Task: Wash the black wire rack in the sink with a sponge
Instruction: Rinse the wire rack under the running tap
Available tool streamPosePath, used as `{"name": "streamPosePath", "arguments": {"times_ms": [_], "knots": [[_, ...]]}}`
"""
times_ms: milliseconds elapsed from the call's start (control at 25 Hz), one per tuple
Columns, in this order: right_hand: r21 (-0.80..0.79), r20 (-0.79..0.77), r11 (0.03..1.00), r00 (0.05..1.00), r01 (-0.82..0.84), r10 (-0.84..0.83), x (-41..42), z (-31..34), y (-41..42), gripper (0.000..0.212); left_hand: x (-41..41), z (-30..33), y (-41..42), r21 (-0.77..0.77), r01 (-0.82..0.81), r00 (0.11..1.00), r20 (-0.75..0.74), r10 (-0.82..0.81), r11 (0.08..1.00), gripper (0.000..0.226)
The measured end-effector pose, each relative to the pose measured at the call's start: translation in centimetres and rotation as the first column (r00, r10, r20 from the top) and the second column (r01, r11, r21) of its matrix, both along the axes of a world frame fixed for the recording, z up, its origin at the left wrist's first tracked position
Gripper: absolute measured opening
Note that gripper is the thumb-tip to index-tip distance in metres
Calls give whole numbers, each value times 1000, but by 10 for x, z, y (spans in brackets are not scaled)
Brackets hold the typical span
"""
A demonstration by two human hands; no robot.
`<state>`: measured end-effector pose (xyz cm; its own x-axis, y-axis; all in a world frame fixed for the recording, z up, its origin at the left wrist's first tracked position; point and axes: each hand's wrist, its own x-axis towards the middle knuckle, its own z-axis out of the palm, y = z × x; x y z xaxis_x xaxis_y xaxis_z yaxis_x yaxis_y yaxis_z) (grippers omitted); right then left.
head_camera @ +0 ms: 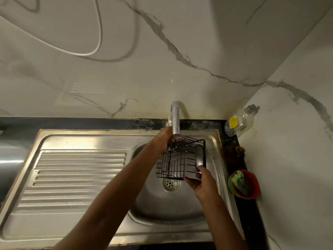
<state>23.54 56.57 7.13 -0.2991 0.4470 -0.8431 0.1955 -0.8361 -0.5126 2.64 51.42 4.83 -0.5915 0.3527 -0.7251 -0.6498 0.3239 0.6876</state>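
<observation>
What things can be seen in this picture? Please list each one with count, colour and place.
wire rack: one, black, held over the sink bowl under the tap
tap: one, silver, behind the bowl
sink: one, steel, ribbed drainer at left
drain: one, steel, in the bowl bottom
sponge: one, green, in the red bowl
red bowl: one, on the counter, right of the sink
bottle: one, clear, yellow label, right corner
cable: one, white, on the wall
left hand: grips the rack's far edge
right hand: grips the rack's near corner

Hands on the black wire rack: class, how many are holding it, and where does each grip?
2. The left hand grips the black wire rack at its far left edge beside the tap; the right hand holds its near right corner.
</observation>
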Motion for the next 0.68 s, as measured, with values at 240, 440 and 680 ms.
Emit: {"name": "streamPosePath", "arguments": {"times_ms": [240, 440, 680], "knots": [[-206, -49, 976, 995, 73, -85, 8, -4, -6, 21, 1, -57, -32, -419, 98, 917, -315, -246, 903, 31], [-292, -37, 956, 999, -2, -10, 15, -15, 1, 23, 10, -100, -69, -266, 155, 942, -252, -224, 952, 86], [2, 197, 851, 835, -524, 514, 12, -3, 9, 29, 35, -135, -82, -171, -18, 996, -84, 4, 985, 99]]}}
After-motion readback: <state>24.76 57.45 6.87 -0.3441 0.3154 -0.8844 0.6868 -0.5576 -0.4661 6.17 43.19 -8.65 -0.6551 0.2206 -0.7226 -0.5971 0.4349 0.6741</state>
